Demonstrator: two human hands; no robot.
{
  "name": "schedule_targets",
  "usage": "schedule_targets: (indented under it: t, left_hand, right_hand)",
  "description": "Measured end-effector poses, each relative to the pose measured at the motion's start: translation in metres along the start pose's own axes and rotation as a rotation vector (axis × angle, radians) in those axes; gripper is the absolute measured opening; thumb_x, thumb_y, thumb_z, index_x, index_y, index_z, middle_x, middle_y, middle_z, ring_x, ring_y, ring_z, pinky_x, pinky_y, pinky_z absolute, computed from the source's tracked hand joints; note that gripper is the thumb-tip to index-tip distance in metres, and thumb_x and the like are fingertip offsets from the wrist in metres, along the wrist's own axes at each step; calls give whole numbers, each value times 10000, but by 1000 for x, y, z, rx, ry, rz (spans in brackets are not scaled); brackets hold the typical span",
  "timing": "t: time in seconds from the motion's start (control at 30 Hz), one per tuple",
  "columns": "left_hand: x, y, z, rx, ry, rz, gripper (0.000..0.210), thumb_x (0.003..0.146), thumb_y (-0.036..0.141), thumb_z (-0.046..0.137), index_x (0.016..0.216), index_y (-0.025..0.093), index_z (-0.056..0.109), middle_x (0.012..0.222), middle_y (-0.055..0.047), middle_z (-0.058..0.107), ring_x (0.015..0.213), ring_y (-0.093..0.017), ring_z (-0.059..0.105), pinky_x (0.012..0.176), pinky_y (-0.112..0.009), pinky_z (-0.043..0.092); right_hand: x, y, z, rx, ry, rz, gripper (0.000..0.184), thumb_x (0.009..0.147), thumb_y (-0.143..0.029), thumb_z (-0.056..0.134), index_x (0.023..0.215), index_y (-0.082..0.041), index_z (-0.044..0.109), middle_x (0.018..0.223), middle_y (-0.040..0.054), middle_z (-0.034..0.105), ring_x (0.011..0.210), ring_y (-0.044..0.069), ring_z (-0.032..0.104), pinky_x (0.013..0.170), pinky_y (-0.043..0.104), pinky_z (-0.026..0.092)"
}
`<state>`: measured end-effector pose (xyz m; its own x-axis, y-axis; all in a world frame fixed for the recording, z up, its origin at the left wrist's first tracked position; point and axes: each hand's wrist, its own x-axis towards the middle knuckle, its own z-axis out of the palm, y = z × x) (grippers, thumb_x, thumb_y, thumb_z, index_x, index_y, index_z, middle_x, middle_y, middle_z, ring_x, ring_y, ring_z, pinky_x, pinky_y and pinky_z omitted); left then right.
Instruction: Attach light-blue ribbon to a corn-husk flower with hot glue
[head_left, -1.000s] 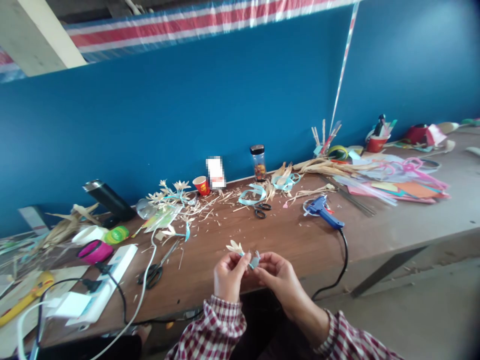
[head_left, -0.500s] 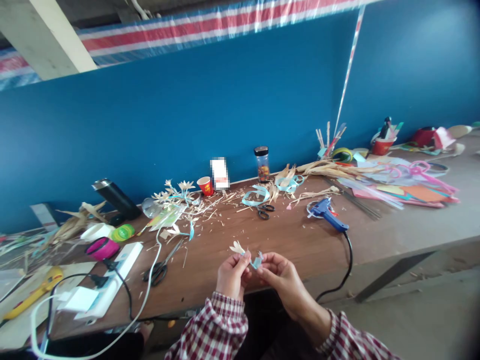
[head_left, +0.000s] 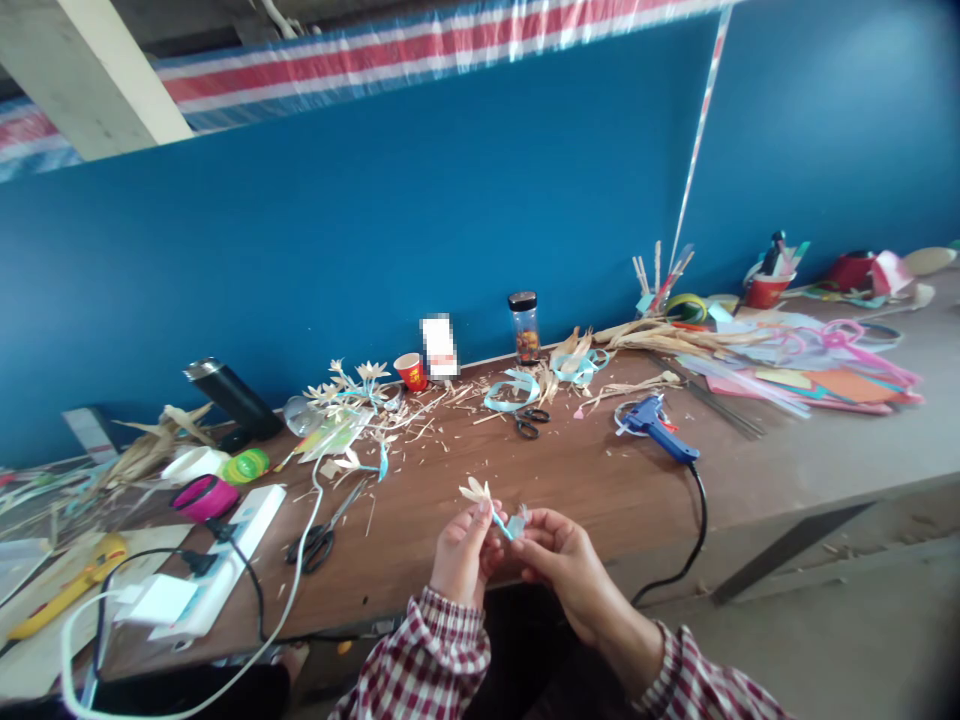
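Lower centre, left hand [head_left: 461,552] pinches a pale flower [head_left: 475,490], right hand [head_left: 564,562] grips a light-blue strip [head_left: 516,526]. Looks like stem-wrapping; next bit probably wants steady tension.

Left hand [head_left: 463,550] and right hand [head_left: 568,565] pinch just beside each other, thumbs [head_left: 477,528] against bent fingers [head_left: 553,522]; both forearms [head_left: 630,645] extend from the near side, the right slanting leftward.

the left hand [head_left: 460,545] partly hides the pale flower [head_left: 475,490] at its lower end, and the right hand [head_left: 556,550] covers part of the light-blue strip [head_left: 516,525]. a white object [head_left: 439,345] beside the red cup [head_left: 411,374] is pixelated past recognition. both checked sleeves [head_left: 429,655] run off the bottom edge; what fills the lidded jar [head_left: 523,318] is too small to tell.
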<state>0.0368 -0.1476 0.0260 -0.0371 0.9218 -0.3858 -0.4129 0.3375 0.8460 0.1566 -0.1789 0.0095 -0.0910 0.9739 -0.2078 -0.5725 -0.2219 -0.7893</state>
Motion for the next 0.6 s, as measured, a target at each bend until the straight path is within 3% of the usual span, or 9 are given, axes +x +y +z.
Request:
schedule_targets:
  t: [0.1, 0.37, 0.6]
  left_hand:
    - [-1, -2, -1, -26, 4, -17, 436, 494, 360, 832, 832, 129, 681, 710, -19, 666, 437, -21, 485, 398, -126, 437]
    - [2, -6, -4, 20, -13, 100, 351, 492, 381, 820, 624, 110, 639, 556, 21, 581, 439, -30, 448, 403, -129, 372]
    - [1, -6, -7, -68, -69, 41, 366, 484, 395, 824, 611, 120, 618, 514, 29, 554, 442, -48, 467, 454, -163, 387]
  right_hand:
    - [-1, -3, 2, 18, 29, 34, 331, 599, -278, 807, 812, -146, 590, 687, 10, 672, 569, 94, 597, 493, 165, 437]
    - [-1, 0, 4, -1, 29, -10, 333, 585, -306, 814, 792, -165, 594, 673, -2, 670, 601, 106, 610, 543, 185, 467]
    - [2, 5, 7, -46, 21, -9, 361, 571, -339, 820, 790, -184, 577, 660, 13, 678, 598, 132, 628, 546, 214, 478]
